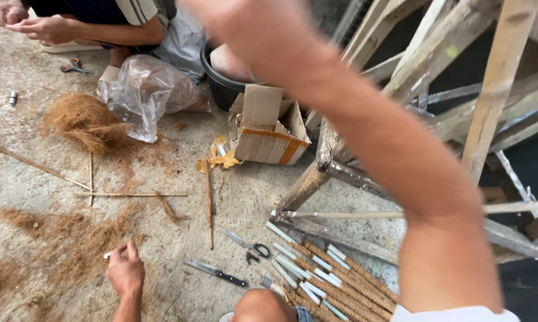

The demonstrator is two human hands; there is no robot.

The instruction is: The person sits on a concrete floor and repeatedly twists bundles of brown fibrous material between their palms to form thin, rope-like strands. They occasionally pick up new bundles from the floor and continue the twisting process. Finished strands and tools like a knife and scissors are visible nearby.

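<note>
L hand (125,269) rests low on the concrete floor (36,185), fingers curled, pinching a small white piece (107,255) at thumb and forefinger. Landmark: that L hand. Just right of it lie a black-handled knife (216,273) and scissors (248,244); further right, a bundle of fibre-wrapped sticks w/ white tips (334,283). Loose brown coir (78,238) is spread left of and above it, w/ thin bare sticks (129,194) beyond. R arm (370,131) crosses the view up and away; R hand is out of frame, so grip can't be told. Well above: cardboard box (268,128), clear plastic bag (147,92), black tub (221,86). Far top-left, another person's hands (39,27).
</note>
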